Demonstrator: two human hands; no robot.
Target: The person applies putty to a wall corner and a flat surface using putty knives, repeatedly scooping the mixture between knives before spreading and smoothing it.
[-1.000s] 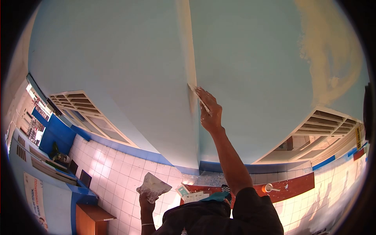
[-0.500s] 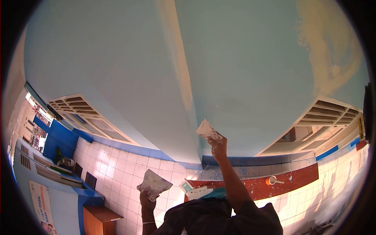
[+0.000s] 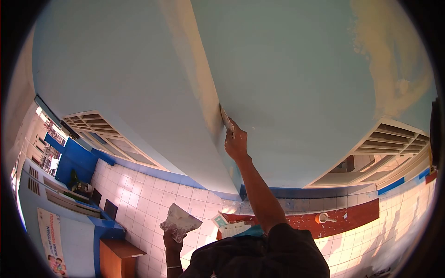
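Observation:
My right hand [image 3: 236,142] is closed around a putty-smeared putty knife [image 3: 225,118], which is seen nearly edge-on. Its blade is at the wall corner [image 3: 214,95], by the lower part of a pale cream putty strip [image 3: 197,69]. Low on the left, my left hand [image 3: 173,244] grips a second, wide putty knife [image 3: 181,219] with whitish putty on it. That blade is held away from the wall, above the tiled floor. My left fingers are partly hidden behind it.
Below me stands a red bench [image 3: 347,220] with an orange-rimmed cup [image 3: 321,217] and papers [image 3: 233,229]. Louvred windows [image 3: 391,136] flank the corner. A cream patch [image 3: 387,78] covers the upper right wall. A wooden cabinet [image 3: 116,254] stands lower left.
My right hand has moved up and left to the corner, and its putty knife has turned from face-on to nearly edge-on. My left hand has barely moved.

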